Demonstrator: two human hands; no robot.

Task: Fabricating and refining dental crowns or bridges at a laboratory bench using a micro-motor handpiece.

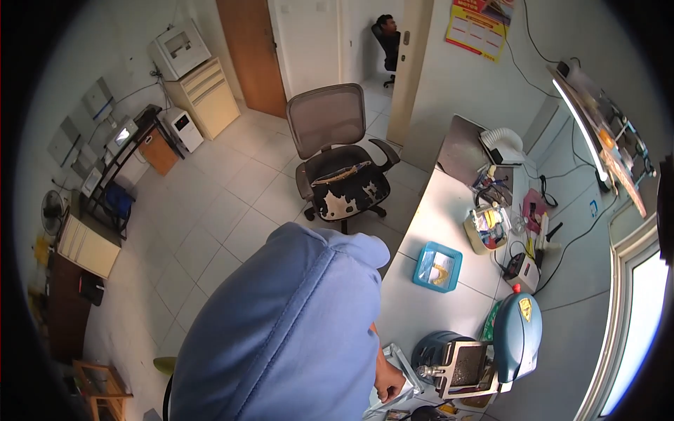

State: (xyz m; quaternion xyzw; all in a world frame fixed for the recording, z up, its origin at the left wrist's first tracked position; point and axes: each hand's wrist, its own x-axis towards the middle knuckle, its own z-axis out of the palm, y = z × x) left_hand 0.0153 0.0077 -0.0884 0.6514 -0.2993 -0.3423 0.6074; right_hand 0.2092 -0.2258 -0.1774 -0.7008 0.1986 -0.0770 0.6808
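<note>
My left arm, in a blue sleeve, fills the lower middle of the view. From its cuff my left hand reaches down with the fingers curled closed; what they hold, if anything, is hidden. Beside it lies a shiny silvery tray or sheet. Just right of the hand stands a blue-green bench machine with a square metal frame around a dark rough face. Small dark items lie at the lower edge, partly cut off. My right hand is not in view.
A blue plastic tray holding a yellowish curved piece stands on the white tiled bench. Farther back are a tub of tools and a white hose. A worn black office chair stands beyond; a person sits past the doorway.
</note>
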